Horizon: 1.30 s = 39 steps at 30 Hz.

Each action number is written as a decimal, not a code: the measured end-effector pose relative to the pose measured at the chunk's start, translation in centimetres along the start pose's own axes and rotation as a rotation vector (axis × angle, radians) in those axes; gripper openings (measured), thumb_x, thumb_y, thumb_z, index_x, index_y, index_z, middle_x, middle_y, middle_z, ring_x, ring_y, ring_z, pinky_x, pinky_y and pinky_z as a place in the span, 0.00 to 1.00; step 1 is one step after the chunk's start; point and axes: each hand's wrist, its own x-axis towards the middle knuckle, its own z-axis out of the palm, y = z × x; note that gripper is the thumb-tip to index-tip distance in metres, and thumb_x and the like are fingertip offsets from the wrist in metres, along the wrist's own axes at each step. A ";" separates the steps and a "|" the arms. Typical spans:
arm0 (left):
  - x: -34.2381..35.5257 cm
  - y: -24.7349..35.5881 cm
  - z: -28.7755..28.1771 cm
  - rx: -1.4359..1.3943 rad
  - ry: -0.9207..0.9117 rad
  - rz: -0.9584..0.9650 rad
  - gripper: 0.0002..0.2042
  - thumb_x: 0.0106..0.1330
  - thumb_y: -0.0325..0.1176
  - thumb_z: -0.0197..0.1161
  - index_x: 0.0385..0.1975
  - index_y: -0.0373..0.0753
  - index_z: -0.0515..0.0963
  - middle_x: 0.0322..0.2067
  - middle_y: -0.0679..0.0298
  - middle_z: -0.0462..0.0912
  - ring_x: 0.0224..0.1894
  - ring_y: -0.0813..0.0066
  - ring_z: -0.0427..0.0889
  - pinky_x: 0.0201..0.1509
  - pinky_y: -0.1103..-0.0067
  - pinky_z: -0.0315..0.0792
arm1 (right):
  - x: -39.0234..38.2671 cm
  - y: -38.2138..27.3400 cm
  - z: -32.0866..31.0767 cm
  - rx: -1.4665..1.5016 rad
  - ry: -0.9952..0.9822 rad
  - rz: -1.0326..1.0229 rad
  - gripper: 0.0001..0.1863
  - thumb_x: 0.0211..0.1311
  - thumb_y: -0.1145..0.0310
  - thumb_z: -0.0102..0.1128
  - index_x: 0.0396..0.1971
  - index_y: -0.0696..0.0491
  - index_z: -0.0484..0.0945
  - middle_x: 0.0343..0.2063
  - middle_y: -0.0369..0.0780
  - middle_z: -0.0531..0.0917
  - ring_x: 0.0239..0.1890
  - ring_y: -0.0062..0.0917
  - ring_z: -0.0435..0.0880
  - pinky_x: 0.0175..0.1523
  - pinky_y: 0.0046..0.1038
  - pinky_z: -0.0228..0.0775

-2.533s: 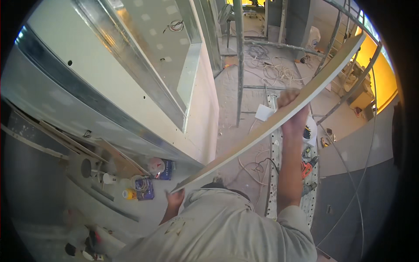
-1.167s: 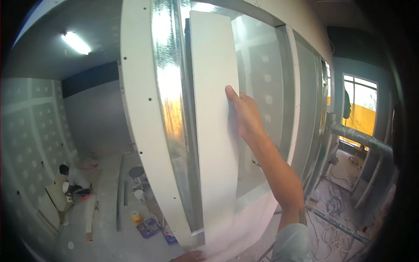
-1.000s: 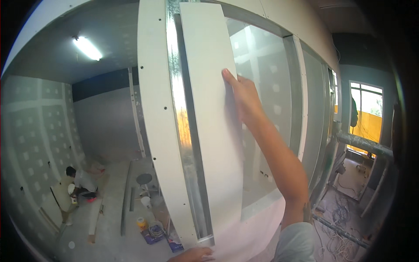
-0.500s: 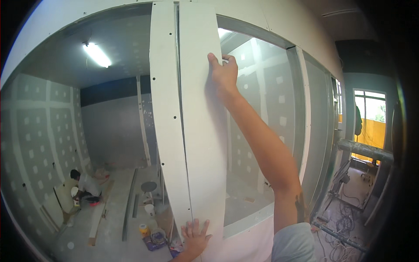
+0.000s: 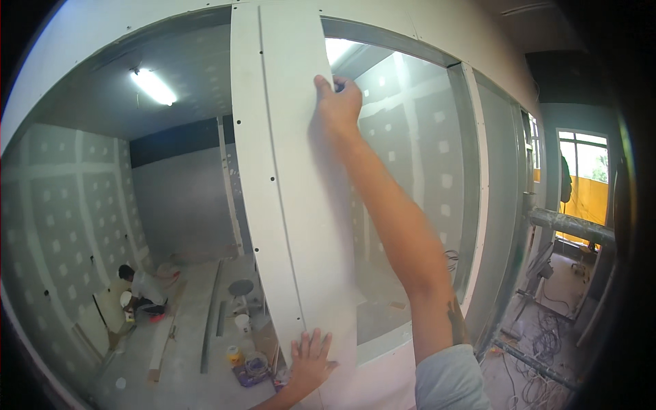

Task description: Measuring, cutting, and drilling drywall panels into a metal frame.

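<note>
A tall white plasterboard strip [image 5: 301, 205] stands upright in front of me, over the post between two wall openings. My right hand [image 5: 340, 104] grips its right edge high up, thumb on the front face and fingers curled round behind the edge. Low down, my left hand [image 5: 311, 361] lies flat with fingers spread, against the strip near its left edge. Along that left edge runs a narrow board [image 5: 251, 150] dotted with dark screw heads. Only a thin dark seam shows between the two pieces.
Through the left opening a person [image 5: 142, 295] crouches on the floor beside a white bucket [image 5: 127, 299]. Long metal profiles [image 5: 210, 321], a round stool [image 5: 240, 288] and a yellow tub [image 5: 234, 355] are nearby. At right are a scaffold tube [image 5: 570, 225] and coiled cables [image 5: 543, 342].
The plasterboard strip has shifted left, and the dark gap beside the screwed board has narrowed to a thin seam. My right hand moved left with it; my left hand sits slightly higher.
</note>
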 end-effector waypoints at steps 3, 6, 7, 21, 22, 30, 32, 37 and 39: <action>1.3 1.6 -3.1 0.217 -0.215 0.017 0.42 0.59 0.54 0.70 0.75 0.60 0.59 0.76 0.55 0.51 0.75 0.40 0.52 0.69 0.38 0.47 | 1.5 -0.3 -0.8 0.024 0.000 0.074 0.23 0.64 0.64 0.70 0.47 0.69 0.78 0.39 0.46 0.84 0.40 0.27 0.81 0.47 0.28 0.74; 1.0 1.0 -1.1 0.270 -0.076 0.010 0.40 0.61 0.53 0.68 0.75 0.66 0.59 0.76 0.58 0.54 0.74 0.46 0.55 0.68 0.37 0.50 | 2.0 0.8 -0.4 0.029 -0.002 0.069 0.20 0.63 0.66 0.71 0.45 0.67 0.78 0.36 0.43 0.83 0.38 0.25 0.79 0.45 0.27 0.73; 1.0 0.6 -0.5 0.269 -0.076 0.012 0.40 0.61 0.53 0.68 0.75 0.66 0.59 0.76 0.58 0.54 0.74 0.46 0.55 0.68 0.37 0.50 | 2.1 1.1 -0.4 0.037 0.018 0.072 0.18 0.63 0.67 0.71 0.43 0.65 0.78 0.33 0.40 0.82 0.35 0.23 0.78 0.43 0.26 0.73; -1.6 0.6 0.0 0.300 -0.092 0.042 0.43 0.60 0.51 0.67 0.77 0.64 0.54 0.77 0.66 0.53 0.76 0.64 0.55 0.65 0.42 0.60 | 1.4 0.0 -0.7 0.283 -0.052 0.245 0.21 0.66 0.69 0.68 0.53 0.65 0.74 0.44 0.43 0.79 0.46 0.25 0.76 0.52 0.25 0.70; -1.6 0.7 0.1 0.302 -0.113 0.032 0.43 0.60 0.51 0.67 0.77 0.64 0.54 0.77 0.66 0.53 0.76 0.64 0.55 0.65 0.42 0.60 | 1.5 0.7 -0.9 0.233 -0.037 0.223 0.20 0.65 0.69 0.67 0.52 0.62 0.74 0.38 0.39 0.78 0.38 0.21 0.74 0.43 0.24 0.70; -1.7 -0.7 0.7 0.395 -0.138 0.057 0.46 0.53 0.59 0.71 0.75 0.71 0.56 0.77 0.72 0.52 0.78 0.67 0.49 0.71 0.39 0.45 | 6.0 3.1 -2.5 0.122 -0.558 -0.041 0.30 0.69 0.63 0.64 0.63 0.66 0.69 0.55 0.51 0.81 0.58 0.35 0.78 0.64 0.35 0.69; -1.0 -1.4 -0.2 0.488 -0.094 0.088 0.48 0.50 0.62 0.71 0.75 0.73 0.56 0.78 0.72 0.52 0.79 0.67 0.45 0.74 0.41 0.35 | 2.3 2.8 -5.4 0.130 -0.696 -0.074 0.31 0.69 0.64 0.64 0.64 0.66 0.68 0.56 0.51 0.81 0.58 0.35 0.78 0.65 0.36 0.69; -0.3 -3.0 -1.3 0.538 -0.071 0.138 0.49 0.47 0.63 0.72 0.75 0.71 0.58 0.77 0.70 0.53 0.80 0.64 0.44 0.76 0.43 0.29 | -16.4 -1.1 -11.7 -0.361 -0.434 -0.035 0.37 0.68 0.66 0.64 0.71 0.63 0.59 0.53 0.52 0.83 0.53 0.37 0.82 0.63 0.36 0.71; -1.1 -2.3 -1.0 0.531 -0.050 0.147 0.49 0.47 0.64 0.72 0.74 0.70 0.60 0.77 0.68 0.53 0.80 0.63 0.43 0.76 0.44 0.27 | -23.7 1.0 -16.3 -0.269 -0.432 0.011 0.36 0.65 0.70 0.65 0.71 0.59 0.61 0.59 0.50 0.78 0.57 0.38 0.80 0.62 0.36 0.72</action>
